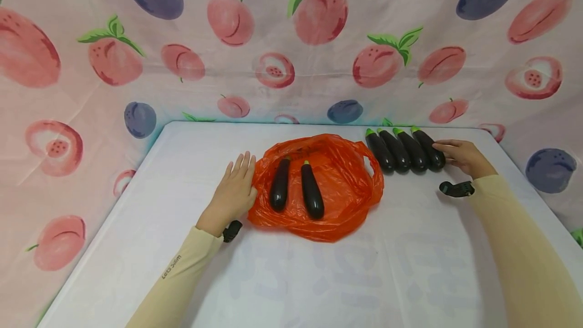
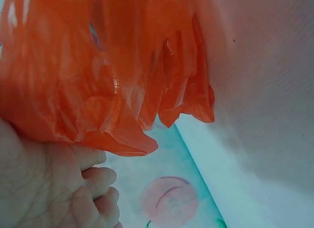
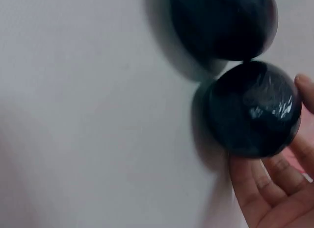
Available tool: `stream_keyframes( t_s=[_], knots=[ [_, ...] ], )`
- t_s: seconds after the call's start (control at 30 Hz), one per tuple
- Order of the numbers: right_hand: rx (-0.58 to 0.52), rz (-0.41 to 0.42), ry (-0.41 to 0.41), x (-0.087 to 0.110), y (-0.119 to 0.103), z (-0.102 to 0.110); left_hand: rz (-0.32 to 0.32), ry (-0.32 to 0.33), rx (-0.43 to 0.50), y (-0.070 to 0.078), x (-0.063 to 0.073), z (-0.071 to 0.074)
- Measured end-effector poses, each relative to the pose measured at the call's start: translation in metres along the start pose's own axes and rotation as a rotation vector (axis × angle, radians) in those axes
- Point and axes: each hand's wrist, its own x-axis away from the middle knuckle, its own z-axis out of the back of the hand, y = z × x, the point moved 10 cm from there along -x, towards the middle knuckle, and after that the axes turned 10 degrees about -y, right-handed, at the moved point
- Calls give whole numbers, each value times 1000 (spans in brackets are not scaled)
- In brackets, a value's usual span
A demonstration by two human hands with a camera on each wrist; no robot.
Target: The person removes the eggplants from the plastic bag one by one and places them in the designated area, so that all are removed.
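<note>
An orange-red plastic bag (image 1: 346, 194) lies spread on the table, with two dark eggplants (image 1: 312, 191) on it, stems pointing away. At the bag's left edge rests my left hand (image 1: 232, 191), fingers straight and back upward. The left wrist view shows its fingers (image 2: 100, 181) just beside the crumpled plastic. Several more eggplants (image 1: 393, 151) lie in a row at the back right. My right hand (image 1: 466, 157) touches the rightmost eggplant (image 1: 430, 150) from the right. In the right wrist view its extended fingers (image 3: 270, 181) lie along that eggplant's rounded end.
The white table (image 1: 410, 267) ends at the back against a fruit-printed cloth (image 1: 255, 85). Each wrist wears a black camera strap (image 1: 457, 189). The eggplant row lies close to the bag's right handle and near the table's back edge.
</note>
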Motion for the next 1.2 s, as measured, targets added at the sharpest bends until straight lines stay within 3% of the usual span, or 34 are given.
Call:
stream_keyframes(
  t_s=[0.23, 0.77, 1.2],
  knots=[
    [-113, 80, -43, -1, 0, 0, -7, 7, 0, 2, 0, 1],
    [8, 33, -48, -3, 4, -1, -3, 17, -15, 2, 1, 1],
    [-185, 120, -77, 7, -1, 1, 2, -9, -9, 3, 0, -3]
  ],
)
